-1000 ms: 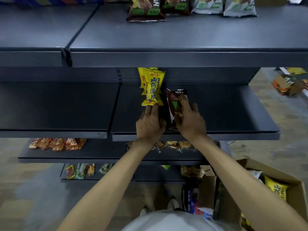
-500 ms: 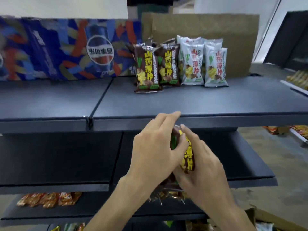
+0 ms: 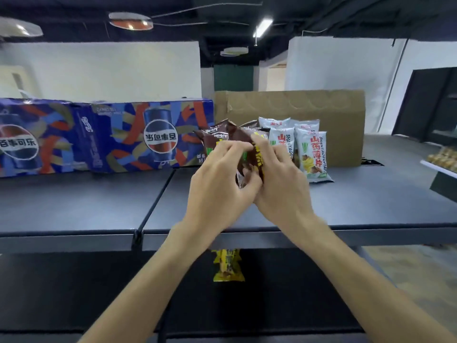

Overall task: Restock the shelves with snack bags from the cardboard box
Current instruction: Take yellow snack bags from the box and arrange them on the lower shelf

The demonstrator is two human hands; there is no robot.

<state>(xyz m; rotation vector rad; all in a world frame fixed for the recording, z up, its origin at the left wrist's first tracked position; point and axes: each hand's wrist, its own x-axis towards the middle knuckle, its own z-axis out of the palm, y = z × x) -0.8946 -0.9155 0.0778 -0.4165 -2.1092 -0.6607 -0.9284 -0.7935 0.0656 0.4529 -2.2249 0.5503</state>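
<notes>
On top shelf (image 3: 247, 214), brown snack bags (image 3: 217, 134)

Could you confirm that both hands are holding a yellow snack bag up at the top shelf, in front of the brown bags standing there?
Not quite: the head view shows the left hand and right hand holding a brown snack bag with yellow lettering at the top shelf, in front of the brown bags.

White walls (image 3: 103, 70) face me under a dark ceiling (image 3: 321, 11). A lit strip light (image 3: 262, 27) hangs on that ceiling, with round lamps (image 3: 130, 21) left of the strip light. A green door (image 3: 233, 78) stands below it.
</notes>
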